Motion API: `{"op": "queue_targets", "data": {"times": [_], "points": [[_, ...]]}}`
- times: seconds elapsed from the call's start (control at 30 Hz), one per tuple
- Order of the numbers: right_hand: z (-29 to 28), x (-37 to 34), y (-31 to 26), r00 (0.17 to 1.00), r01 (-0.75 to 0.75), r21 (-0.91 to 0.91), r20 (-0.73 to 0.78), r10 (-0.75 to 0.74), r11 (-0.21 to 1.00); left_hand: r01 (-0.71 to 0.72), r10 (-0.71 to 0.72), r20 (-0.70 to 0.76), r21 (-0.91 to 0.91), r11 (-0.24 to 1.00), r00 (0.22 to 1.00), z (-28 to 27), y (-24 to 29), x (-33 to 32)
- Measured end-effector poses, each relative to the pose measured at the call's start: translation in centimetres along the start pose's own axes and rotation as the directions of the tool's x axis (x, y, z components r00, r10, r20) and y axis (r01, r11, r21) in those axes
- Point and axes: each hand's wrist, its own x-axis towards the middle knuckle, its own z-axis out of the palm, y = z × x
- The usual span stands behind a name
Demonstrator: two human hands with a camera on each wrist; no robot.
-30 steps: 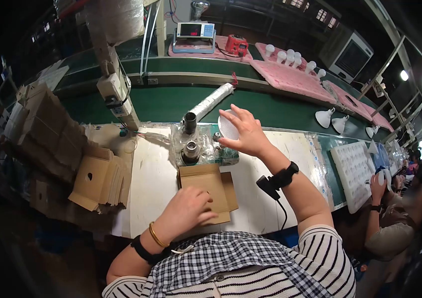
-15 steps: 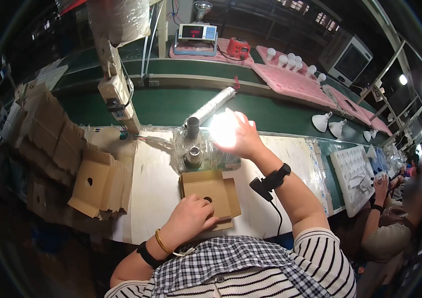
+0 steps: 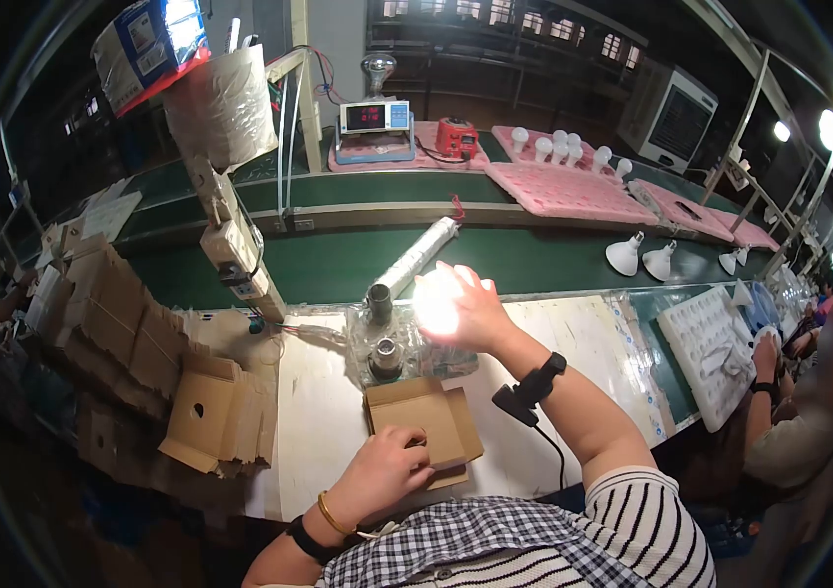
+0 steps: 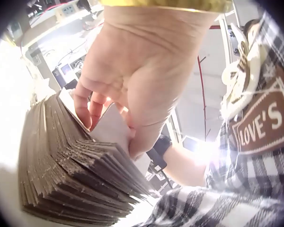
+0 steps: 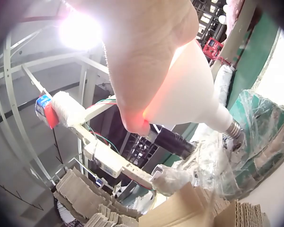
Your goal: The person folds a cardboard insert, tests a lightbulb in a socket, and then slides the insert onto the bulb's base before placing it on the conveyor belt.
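My right hand (image 3: pixel 477 312) (image 5: pixel 151 61) grips a white reflector bulb (image 3: pixel 437 306) (image 5: pixel 187 90), whose face glows brightly in the head view. In the right wrist view its metal screw base (image 5: pixel 234 130) points down at the plastic-wrapped fixture (image 5: pixel 213 165). A black upright tube (image 3: pixel 379 305) and a metal socket (image 3: pixel 386 357) stand left of that hand. My left hand (image 3: pixel 387 472) (image 4: pixel 142 71) pinches a flap of the top cardboard piece (image 3: pixel 444 423) between thumb and fingers. Under it lies a thick stack of flat cardboard (image 4: pixel 71 165).
More folded cardboard (image 3: pixel 203 416) stands at the left. Behind the white worktop (image 3: pixel 314 446) are a red-digit meter (image 3: pixel 374 118), a red device (image 3: pixel 457 139) and bulbs on pink foam (image 3: pixel 573 191). Reflector bulbs (image 3: pixel 623 256) and a white tray (image 3: pixel 706 358) are at the right, near another person.
The bulb in my right hand has turned from unlit to brightly lit. My left fingers have curled in on the cardboard. The head view has tilted up, showing more of the background.
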Motion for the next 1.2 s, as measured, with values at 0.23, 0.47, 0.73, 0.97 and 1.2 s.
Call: {"op": "queue_targets", "data": {"times": [0.23,0.47,0.73,0.97,1.2], "points": [[0.1,-2.1,2.2,0.976,-0.201,0.329,-0.018,0.219,0.923,0.127,-0.325,-0.466,-0.405,0.905,0.823,-4.7,0.6,1.0],[-3.7,-6.1,1.8,0.937,0.0,0.998,0.019,0.348,-0.055,-0.123,-0.415,-0.421,-0.807,0.578,0.807,-3.7,-1.0,6.7],[-2.9,-6.3,5.1,0.937,0.058,0.938,0.067,0.344,-0.342,-0.043,-0.4,-0.325,-0.818,0.573,0.857,-1.3,-2.3,16.5],[3.4,-3.1,27.0,0.846,-0.298,0.456,-0.281,0.453,0.839,0.186,-0.264,-0.47,-0.206,0.961,0.842,-9.2,-15.2,23.5],[0.0,-6.4,42.8,0.65,-0.739,-0.203,-0.465,0.601,0.642,0.514,-0.351,-0.42,0.384,0.767,0.837,-11.9,-29.0,20.2]]}}
